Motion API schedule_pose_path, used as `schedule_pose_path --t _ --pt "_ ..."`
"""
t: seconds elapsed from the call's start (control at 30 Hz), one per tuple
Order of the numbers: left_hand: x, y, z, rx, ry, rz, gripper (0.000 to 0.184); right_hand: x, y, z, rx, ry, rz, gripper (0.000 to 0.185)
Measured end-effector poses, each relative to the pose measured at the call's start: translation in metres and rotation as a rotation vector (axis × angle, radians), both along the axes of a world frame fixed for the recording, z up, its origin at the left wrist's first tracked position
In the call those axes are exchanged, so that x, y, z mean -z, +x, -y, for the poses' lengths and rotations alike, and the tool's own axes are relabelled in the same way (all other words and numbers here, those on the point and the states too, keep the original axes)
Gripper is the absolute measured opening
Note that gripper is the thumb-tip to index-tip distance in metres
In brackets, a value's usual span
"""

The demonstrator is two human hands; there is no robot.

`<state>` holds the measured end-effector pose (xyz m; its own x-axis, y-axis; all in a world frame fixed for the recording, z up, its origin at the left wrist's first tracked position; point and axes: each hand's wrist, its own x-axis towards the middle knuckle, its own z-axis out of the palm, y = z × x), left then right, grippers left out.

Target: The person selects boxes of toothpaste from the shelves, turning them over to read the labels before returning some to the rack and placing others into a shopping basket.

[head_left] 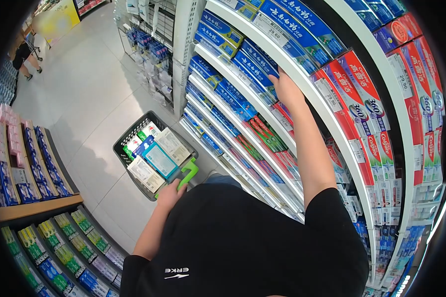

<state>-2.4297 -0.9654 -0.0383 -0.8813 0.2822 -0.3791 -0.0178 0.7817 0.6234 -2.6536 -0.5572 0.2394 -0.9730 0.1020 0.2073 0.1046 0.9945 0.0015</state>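
Observation:
My left hand (169,194) is closed around the green handle (189,173) of a dark grey shopping basket (118,148). Inside the basket lie a blue-framed pack (159,159), white boxes (144,174) and green-and-white packs (133,144). On the right, my right hand (288,91) reaches into a shelf beside blue toothpaste boxes (256,63). Its thumb is stretched out, apart from the visible finger; the other fingers are hidden by the shelf edge. Whether the hand touches a box cannot be made out.
Curved white shelves hold red Colgate boxes (352,79) on the right. A lower display of packaged goods (59,242) stands at left. Hanging goods (151,54) fill a rack ahead. A person (22,54) stands farther down the tiled aisle (91,106).

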Motion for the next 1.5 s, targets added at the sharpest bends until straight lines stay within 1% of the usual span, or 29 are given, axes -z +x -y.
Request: schedule_pose_path --t 0.03,0.13,0.17,0.23,0.27,0.33,0.37,0.43,0.47,0.57,0.67,0.7,0.8,0.9,1.0,1.03,1.13,1.17,1.2,1.23,1.27,1.33,1.43,1.47,1.5 --pt "-0.004 -0.002 0.001 -0.035 0.064 0.092 0.042 0.004 -0.004 -0.004 0.01 0.001 0.015 0.07" --pt "-0.016 -0.006 0.003 -0.066 0.18 0.157 0.042 0.009 -0.007 -0.009 0.048 0.012 0.01 0.07" --pt "-0.014 -0.005 0.002 -0.072 0.181 0.1 0.039 0.012 -0.008 -0.014 0.027 0.007 -0.007 0.069" --pt "-0.01 0.0 0.004 -0.088 0.179 -0.011 0.035 0.011 -0.006 -0.019 0.032 -0.143 0.018 0.068" --pt "-0.007 -0.001 0.006 -0.036 0.205 -0.13 0.034 0.011 -0.004 -0.02 0.035 -0.218 0.031 0.068" --pt "-0.005 -0.007 0.008 0.07 0.258 -0.371 0.033 0.015 -0.002 -0.021 0.017 -0.176 -0.007 0.068" --pt "-0.005 -0.007 0.007 0.027 0.313 -0.259 0.034 0.016 -0.001 -0.023 0.008 -0.154 -0.026 0.067" --pt "-0.005 -0.006 0.005 -0.06 0.418 -0.031 0.034 0.018 -0.002 -0.024 0.016 -0.22 -0.022 0.064" --pt "-0.005 -0.006 0.005 -0.062 0.417 -0.017 0.034 0.019 -0.003 -0.024 0.019 -0.254 -0.022 0.063" --pt "-0.006 -0.005 0.007 -0.058 0.408 0.013 0.035 0.016 0.001 -0.021 0.037 -0.242 0.0 0.065" --pt "-0.002 -0.005 0.008 -0.05 0.405 0.012 0.035 -0.003 0.015 -0.002 0.191 -0.251 0.066 0.067" --pt "0.0 -0.005 0.009 -0.047 0.405 0.012 0.035 0.0 0.017 -0.004 0.215 -0.248 0.078 0.068" --pt "0.003 -0.004 0.008 -0.054 0.42 0.01 0.035 0.024 0.019 -0.019 0.225 -0.197 -0.118 0.065" --pt "0.008 -0.004 0.01 -0.04 0.432 -0.011 0.035 0.026 0.029 -0.01 0.16 -0.174 -0.27 0.052" --pt "0.012 -0.004 0.012 -0.045 0.461 0.015 0.035 0.035 0.046 -0.004 -0.171 -0.103 -0.473 0.045" --pt "0.012 -0.004 0.012 -0.05 0.475 0.034 0.035 0.033 0.052 0.0 -0.331 0.073 -0.574 0.053" --pt "0.014 -0.005 0.013 0.073 0.386 -0.18 0.04 0.036 0.088 0.04 -0.455 0.037 -0.498 0.055" --pt "0.005 -0.009 0.01 0.069 0.375 -0.221 0.044 0.045 0.101 0.055 -0.465 -0.072 -0.437 0.055" --pt "-0.017 -0.018 0.004 0.066 0.366 -0.261 0.048 0.055 0.112 0.071 -0.474 -0.18 -0.374 0.055" --pt "-0.037 -0.027 -0.004 0.062 0.357 -0.301 0.052 0.058 0.119 0.087 -0.516 -0.211 -0.371 0.056" --pt "-0.056 -0.035 -0.012 0.037 0.456 -0.214 0.056 0.062 0.126 0.104 -0.557 -0.245 -0.367 0.056" --pt "-0.087 -0.049 -0.03 -0.022 0.643 -0.035 0.066 0.082 0.136 0.13 -0.552 -0.355 -0.269 0.054" --pt "-0.097 -0.06 -0.062 -0.386 1.31 0.453 0.065 0.104 0.14 0.156 -0.626 -0.33 -0.208 0.051" --pt "-0.093 -0.066 -0.069 -0.496 1.435 0.577 0.057 0.112 0.142 0.163 -0.65 -0.316 -0.172 0.051" --pt "-0.102 -0.072 -0.076 -0.642 1.498 0.651 0.05 0.117 0.144 0.17 -0.631 -0.24 -0.124 0.052"
